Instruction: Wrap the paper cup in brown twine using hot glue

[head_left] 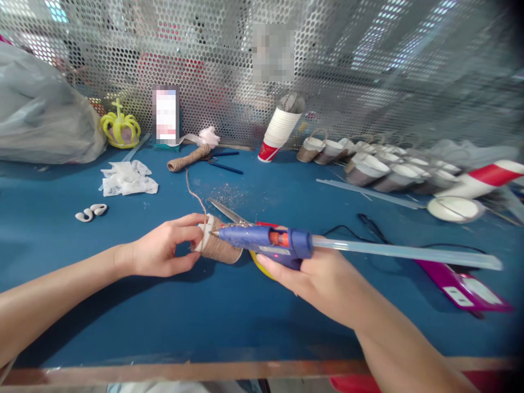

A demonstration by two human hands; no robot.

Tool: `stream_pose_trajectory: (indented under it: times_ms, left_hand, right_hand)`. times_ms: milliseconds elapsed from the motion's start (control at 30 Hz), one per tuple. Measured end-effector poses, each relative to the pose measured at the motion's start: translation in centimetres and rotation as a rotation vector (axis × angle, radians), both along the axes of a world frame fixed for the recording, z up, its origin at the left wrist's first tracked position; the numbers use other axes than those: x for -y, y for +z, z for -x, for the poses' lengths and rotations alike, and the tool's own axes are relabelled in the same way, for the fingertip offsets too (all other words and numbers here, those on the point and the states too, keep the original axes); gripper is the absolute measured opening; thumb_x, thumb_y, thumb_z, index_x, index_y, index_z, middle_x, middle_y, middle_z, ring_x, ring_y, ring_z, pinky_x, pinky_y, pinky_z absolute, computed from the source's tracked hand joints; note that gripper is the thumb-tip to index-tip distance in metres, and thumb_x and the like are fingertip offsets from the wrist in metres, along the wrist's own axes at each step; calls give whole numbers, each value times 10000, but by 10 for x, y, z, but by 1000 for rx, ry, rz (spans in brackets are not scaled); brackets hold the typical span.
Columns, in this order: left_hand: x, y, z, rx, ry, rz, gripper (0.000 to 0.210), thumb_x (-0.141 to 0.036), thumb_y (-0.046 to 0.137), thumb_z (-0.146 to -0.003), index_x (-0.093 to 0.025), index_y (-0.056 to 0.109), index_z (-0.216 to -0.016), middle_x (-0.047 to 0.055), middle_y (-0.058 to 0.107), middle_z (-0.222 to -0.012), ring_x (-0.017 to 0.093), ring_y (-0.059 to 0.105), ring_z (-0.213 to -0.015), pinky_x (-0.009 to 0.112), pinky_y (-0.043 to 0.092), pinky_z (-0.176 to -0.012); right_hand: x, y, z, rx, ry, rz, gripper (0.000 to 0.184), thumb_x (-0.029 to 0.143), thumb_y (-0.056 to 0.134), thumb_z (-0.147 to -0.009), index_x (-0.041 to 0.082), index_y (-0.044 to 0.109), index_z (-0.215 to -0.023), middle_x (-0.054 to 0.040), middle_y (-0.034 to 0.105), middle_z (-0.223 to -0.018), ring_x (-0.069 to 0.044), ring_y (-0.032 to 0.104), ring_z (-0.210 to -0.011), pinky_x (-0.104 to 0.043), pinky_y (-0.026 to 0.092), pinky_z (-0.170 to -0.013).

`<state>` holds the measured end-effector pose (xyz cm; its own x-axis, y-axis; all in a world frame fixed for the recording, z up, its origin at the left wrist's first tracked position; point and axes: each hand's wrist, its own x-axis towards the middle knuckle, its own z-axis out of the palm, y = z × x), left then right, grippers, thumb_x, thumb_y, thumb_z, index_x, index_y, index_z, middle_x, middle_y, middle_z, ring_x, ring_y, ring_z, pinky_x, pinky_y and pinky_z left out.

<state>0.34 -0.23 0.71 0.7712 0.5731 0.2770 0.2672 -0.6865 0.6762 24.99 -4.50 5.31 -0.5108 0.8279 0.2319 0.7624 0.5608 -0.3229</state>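
My left hand (167, 245) grips the white end of a paper cup (223, 244) lying on its side, its wall wound with brown twine. From the cup a loose strand of twine (193, 191) runs back to a twine bundle (189, 159). My right hand (317, 273) is wrapped round a blue hot glue gun (262, 241), with a long clear glue stick (405, 254) out of its rear. The gun's nozzle points at the cup's white part; whether it touches cannot be made out. Scissors (229, 210) lie partly hidden behind the gun.
Pliers (225, 161) lie by the bundle. Stacked paper cups (282, 128) lean at the back, with several twine-wrapped cups (368, 166) to their right. A purple power strip (462, 286) and cable lie right. A phone (166, 115) stands against the perforated metal screen (221, 65); a plastic bag (45, 109) sits left.
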Motion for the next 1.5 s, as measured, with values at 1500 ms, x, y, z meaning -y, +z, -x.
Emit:
stream_pose_trajectory:
  times_ms: [1500]
  left_hand:
    - [0, -2, -2, 1, -17, -1, 116, -49, 504, -731, -127, 565, -791, 112, 523, -984, 184, 533, -938, 307, 453, -871]
  right_hand:
    - [-3, 0, 2, -90, -77, 28, 117, 210, 513, -777, 220, 605, -705, 30, 645, -637, -133, 592, -564, -235, 477, -572]
